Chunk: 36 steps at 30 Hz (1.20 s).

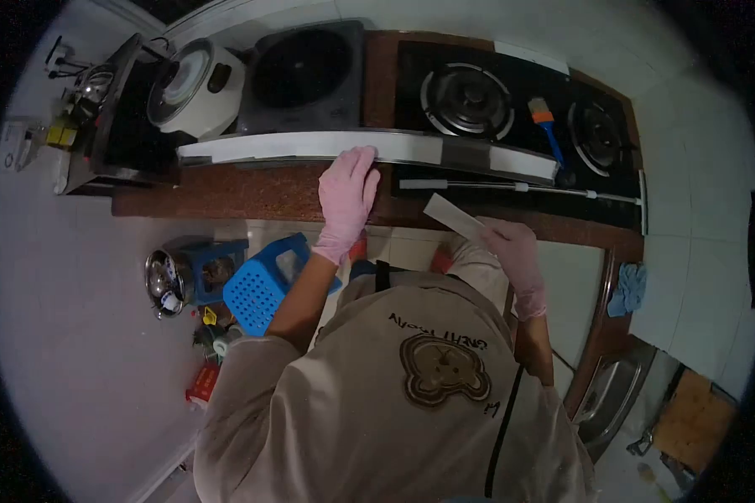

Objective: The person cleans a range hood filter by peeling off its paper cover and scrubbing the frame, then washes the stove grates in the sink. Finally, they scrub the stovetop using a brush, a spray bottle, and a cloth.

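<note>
My left hand [348, 197], in a pink glove, has its fingers over the near edge of a long metal panel [260, 147] with white and grey stretches along it. The panel lies across the front of the counter. My right hand [518, 264], also gloved in pink, holds a flat pale strip [453, 216] by one end, with the other end pointing up and left toward the counter edge. A thin rod with a grey handle [554, 192] lies on the counter beyond the strip. The fingertips of my right hand are partly hidden.
Behind the panel are a rice cooker [195, 88], a dark cooktop [302, 67], a gas burner [470, 99] and a blue-handled brush [545, 126]. A blue stool [256, 293] stands below at left. A blue cloth [627, 289] hangs at right near a sink [617, 390].
</note>
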Tool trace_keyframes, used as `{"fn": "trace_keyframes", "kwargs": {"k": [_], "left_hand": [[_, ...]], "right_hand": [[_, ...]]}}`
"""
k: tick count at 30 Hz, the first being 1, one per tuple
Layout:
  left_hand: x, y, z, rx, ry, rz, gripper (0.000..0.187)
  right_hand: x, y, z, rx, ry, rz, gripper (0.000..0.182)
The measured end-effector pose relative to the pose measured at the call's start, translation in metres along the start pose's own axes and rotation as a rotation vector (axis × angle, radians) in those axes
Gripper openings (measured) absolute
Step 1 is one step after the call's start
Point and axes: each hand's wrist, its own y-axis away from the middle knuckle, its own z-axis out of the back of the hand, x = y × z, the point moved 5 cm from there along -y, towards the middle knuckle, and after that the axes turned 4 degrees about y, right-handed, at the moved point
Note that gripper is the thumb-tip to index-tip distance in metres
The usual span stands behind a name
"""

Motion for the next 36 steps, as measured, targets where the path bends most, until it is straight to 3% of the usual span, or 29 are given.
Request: {"fn": "trace_keyframes", "kwargs": {"k": [2, 3, 6, 7, 9, 11, 13, 14, 18, 20, 24, 27, 30, 32, 33, 34, 36], "left_hand": [[-0.02, 0.006, -0.015, 0.108, -0.14, -0.304, 0.053], [-0.005, 0.013, -0.031, 0.195, -0.173, -0.233, 0.063], [-0.015, 0.005, -0.016, 0.099, -0.13, -0.27, 0.063], [-0.033, -0.001, -0.002, 0.116, -0.093, -0.282, 0.062], [-0.057, -0.006, 0.003, 0.176, 0.259, -0.246, 0.061], [-0.069, -0.001, -0.013, 0.15, 0.297, -0.143, 0.062], [-0.063, -0.004, -0.041, 0.427, 0.784, 0.3, 0.049], [-0.054, -0.002, -0.055, 0.517, 0.862, 0.439, 0.027], [-0.033, -0.001, -0.091, 0.426, 0.875, 0.562, 0.015], [-0.034, -0.007, -0.092, 0.356, 0.903, 0.611, 0.014], [-0.036, -0.015, -0.106, 0.362, 0.866, 0.584, 0.017], [-0.044, -0.019, -0.091, 0.221, 0.834, 0.603, 0.023], [-0.049, -0.019, -0.068, 0.074, 0.574, 0.494, 0.027], [-0.077, -0.019, -0.05, -0.067, 0.15, -0.102, 0.034], [-0.088, -0.018, -0.05, 0.094, 0.196, -0.201, 0.046], [-0.09, -0.015, -0.05, 0.095, 0.195, -0.197, 0.046], [-0.108, -0.006, -0.065, 0.3, 0.103, -0.399, 0.056]], "right_hand": [[0.004, -0.01, 0.002, 0.123, 0.072, -0.024, 0.026], [0.007, -0.015, 0.005, 0.109, 0.075, -0.038, 0.026], [0.026, -0.034, 0.019, 0.087, 0.001, 0.056, 0.026], [0.031, -0.041, 0.022, 0.076, 0.123, 0.082, 0.025], [0.033, -0.054, 0.023, 0.07, 0.246, 0.106, 0.025], [0.031, -0.067, 0.012, 0.193, 0.131, 0.16, 0.025], [0.025, -0.078, 0.003, 0.217, 0.096, 0.175, 0.027], [0.023, -0.08, 0.002, 0.238, 0.062, 0.184, 0.029], [0.021, -0.075, 0.013, 0.031, 0.107, 0.186, 0.033], [-0.019, -0.087, 0.009, -0.003, -0.134, -0.05, 0.035], [-0.023, -0.095, 0.004, -0.194, -0.152, -0.157, 0.034], [-0.007, -0.097, 0.01, -0.39, 0.011, -0.141, 0.036], [-0.007, -0.102, 0.008, -0.44, 0.019, -0.155, 0.036], [-0.006, -0.104, 0.007, -0.496, 0.119, -0.076, 0.035], [-0.005, -0.105, 0.005, -0.492, 0.117, -0.079, 0.035], [-0.004, -0.105, 0.005, -0.504, 0.133, -0.097, 0.034], [-0.003, -0.107, 0.004, -0.512, 0.149, -0.11, 0.033]]}}
